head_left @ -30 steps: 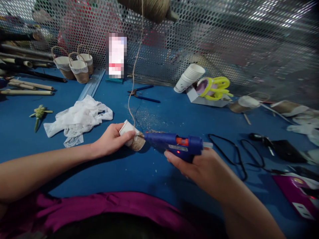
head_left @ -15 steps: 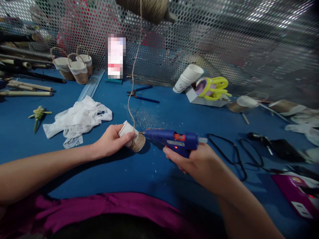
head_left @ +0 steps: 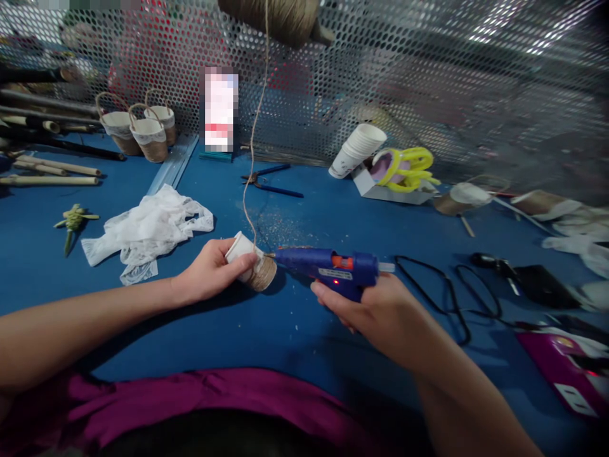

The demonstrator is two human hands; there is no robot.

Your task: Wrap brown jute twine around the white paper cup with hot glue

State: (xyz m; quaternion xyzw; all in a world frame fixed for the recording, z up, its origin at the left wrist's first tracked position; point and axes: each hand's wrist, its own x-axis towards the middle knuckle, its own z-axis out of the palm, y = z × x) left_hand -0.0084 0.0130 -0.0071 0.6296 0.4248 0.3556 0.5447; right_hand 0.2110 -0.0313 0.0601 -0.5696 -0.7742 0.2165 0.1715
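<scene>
Raised slightly at its back end over the last second, the blue glue gun [head_left: 326,265] sits a little more level, while the small cup [head_left: 252,263] has barely shifted. At the far left, dark poles [head_left: 71,144] and pale sticks [head_left: 52,181] lie on the blue table [head_left: 200,343], with a green woven piece [head_left: 73,220] nearer the person. Three small handled baskets [head_left: 148,143] stand close together behind a crumpled heap of white lace [head_left: 150,222]. Right of them, an upright screen [head_left: 219,111] is pixelated.

The left hand [head_left: 209,271] is closed around the cup, tilted over the middle of the table — white at its rim, wrapped in brown twine lower down. A loose strand [head_left: 257,127] runs from the spool [head_left: 280,22] above down to it, passing the blue-handled pliers [head_left: 276,188]. At the cup's wrapped side is the gun's nozzle; whether they touch, I can't tell. The right hand [head_left: 375,308] is wrapped around the gun's grip, apart from the left.

Farther right come tilted, stacked white cups [head_left: 359,151], a white tray [head_left: 392,192] with yellow loops [head_left: 412,168], a black cord [head_left: 447,285] and a magenta object [head_left: 547,358].
</scene>
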